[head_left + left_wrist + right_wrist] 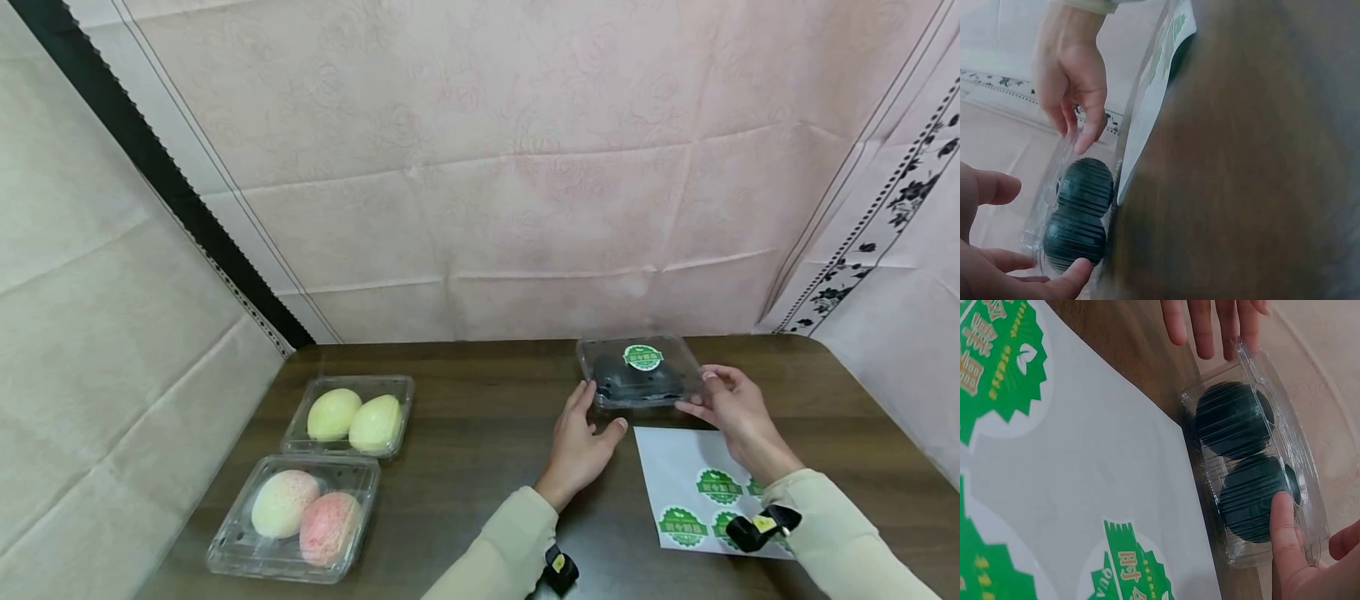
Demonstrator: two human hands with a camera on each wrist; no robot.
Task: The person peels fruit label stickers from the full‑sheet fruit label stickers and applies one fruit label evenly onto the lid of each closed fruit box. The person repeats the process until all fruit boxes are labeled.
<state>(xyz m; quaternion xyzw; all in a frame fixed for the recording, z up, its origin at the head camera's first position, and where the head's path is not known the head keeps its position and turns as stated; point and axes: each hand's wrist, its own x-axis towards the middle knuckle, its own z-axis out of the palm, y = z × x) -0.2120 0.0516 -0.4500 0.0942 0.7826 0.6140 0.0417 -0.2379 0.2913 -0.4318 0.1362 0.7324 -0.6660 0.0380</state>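
Observation:
A clear plastic clamshell box stands at the back right of the table, with a round green-and-white sticker on its lid. Two dark, round, ball-like items show through its wall in the right wrist view. My right hand pinches the box's right end, thumb at the rim and a finger along the front wall. At the left end, my left hand has its fingers extended, fingertips right at the box's corner and thumb spread apart. Before the box lies a white sheet of green stickers, partly hidden by the right forearm.
On the left of the brown wooden table stand two more clear boxes. The rear box holds two pale green balls; the nearer box holds a whitish and a pink one. A pale cloth hangs behind the table.

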